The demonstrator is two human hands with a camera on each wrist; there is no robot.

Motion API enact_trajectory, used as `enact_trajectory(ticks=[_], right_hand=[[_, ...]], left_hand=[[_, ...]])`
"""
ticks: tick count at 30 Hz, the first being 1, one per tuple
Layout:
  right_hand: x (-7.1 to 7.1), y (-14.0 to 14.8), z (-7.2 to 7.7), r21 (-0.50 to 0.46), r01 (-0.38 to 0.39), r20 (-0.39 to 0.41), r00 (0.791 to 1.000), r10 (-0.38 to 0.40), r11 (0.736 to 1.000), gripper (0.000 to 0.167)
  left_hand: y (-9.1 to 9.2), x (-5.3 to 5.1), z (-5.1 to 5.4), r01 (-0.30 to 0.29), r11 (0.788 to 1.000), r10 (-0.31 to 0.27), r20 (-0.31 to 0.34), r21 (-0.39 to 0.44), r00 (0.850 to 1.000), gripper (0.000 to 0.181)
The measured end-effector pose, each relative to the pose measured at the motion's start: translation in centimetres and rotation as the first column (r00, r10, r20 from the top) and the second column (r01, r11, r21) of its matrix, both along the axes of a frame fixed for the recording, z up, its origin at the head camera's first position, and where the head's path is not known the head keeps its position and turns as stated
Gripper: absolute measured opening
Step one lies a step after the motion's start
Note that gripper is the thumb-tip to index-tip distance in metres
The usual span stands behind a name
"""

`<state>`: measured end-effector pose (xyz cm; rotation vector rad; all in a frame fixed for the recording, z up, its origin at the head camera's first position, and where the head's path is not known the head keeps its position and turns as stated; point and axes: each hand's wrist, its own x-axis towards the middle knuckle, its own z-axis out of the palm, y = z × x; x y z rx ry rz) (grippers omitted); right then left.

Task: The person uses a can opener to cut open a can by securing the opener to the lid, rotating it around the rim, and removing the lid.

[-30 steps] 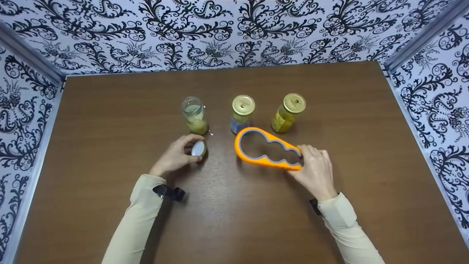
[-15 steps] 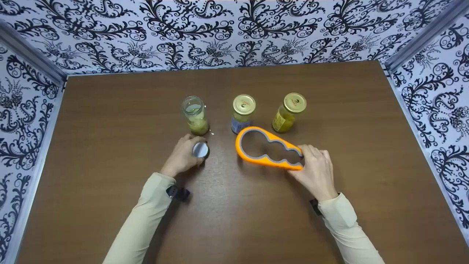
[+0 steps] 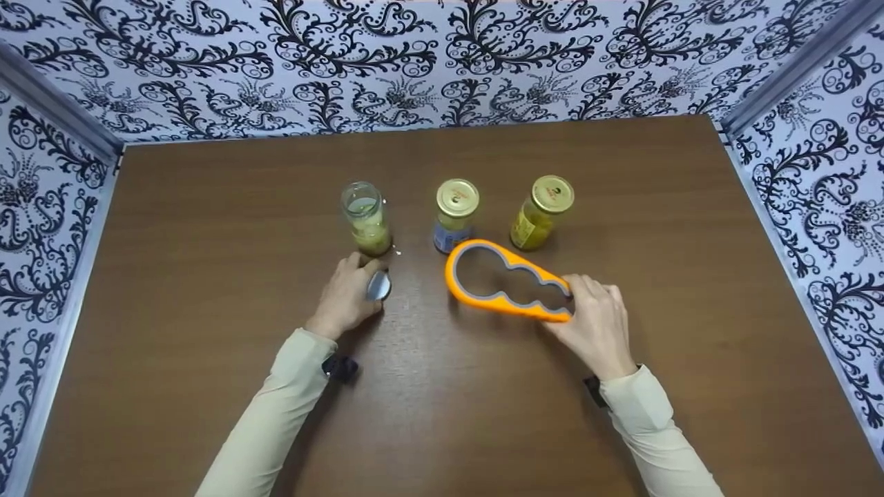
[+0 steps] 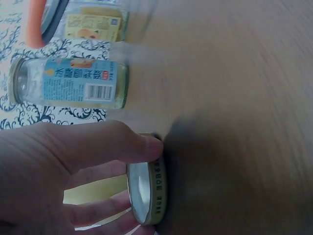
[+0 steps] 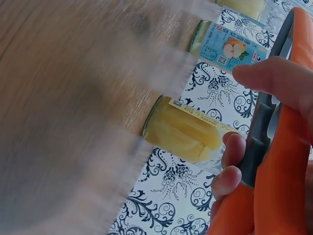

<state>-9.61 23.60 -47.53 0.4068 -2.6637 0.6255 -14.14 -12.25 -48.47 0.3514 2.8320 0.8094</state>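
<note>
My left hand (image 3: 347,297) pinches a metal jar lid (image 3: 379,285) by its edge, thumb on one side and fingers on the other. The lid stands tilted on its rim at the tabletop, its pale inside showing in the left wrist view. Just beyond it is a lidless glass jar (image 3: 371,231) with pale greenish contents. My right hand (image 3: 595,321) grips the handle ends of an orange jar opener (image 3: 494,301) with a grey scalloped inner edge. The opener's loop points left, in front of two capped jars, and encircles nothing.
A capped jar with a blue label (image 3: 452,221) stands mid-table. To its right is a capped jar with a yellow label (image 3: 540,217). Small white bits lie beside the lidless jar. Patterned walls (image 3: 359,69) bound the brown table (image 3: 228,207).
My left hand has moved slightly right and turned the lid, whose inside now shows as a narrower oval than half a second ago. My right hand and the jar opener stay nearly still.
</note>
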Motion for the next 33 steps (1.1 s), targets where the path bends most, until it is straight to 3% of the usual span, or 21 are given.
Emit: enact_trajectory(ticks=[8, 14, 24, 33], right_hand=[[0.4, 0.9, -0.4, 0.008, 0.021, -0.007, 1.0, -0.021, 1.0, 0.051], [0.7, 1.6, -0.7, 0.017, 0.042, 0.008, 0.999, -0.042, 0.999, 0.054], [0.0, 2.1, -0.2, 0.039, 0.018, 0.018, 1.0, -0.019, 0.999, 0.052], [-2.1, 2.5, 0.7, 0.101, -0.072, 0.008, 0.997, 0.072, 0.992, 0.047]], left_hand=[[0.1, 0.2, 0.2, 0.007, 0.999, -0.008, -0.026, -0.044, 1.0, 0.059], [0.7, 0.4, 0.6, 0.023, 0.998, -0.029, -0.102, -0.06, 0.994, 0.058], [2.3, -0.1, 1.6, 0.013, 0.999, -0.01, -0.084, 0.036, 0.996, 0.062], [4.1, -1.5, 1.3, -0.024, 0.987, 0.039, -0.092, 0.157, 0.995, 0.066]])
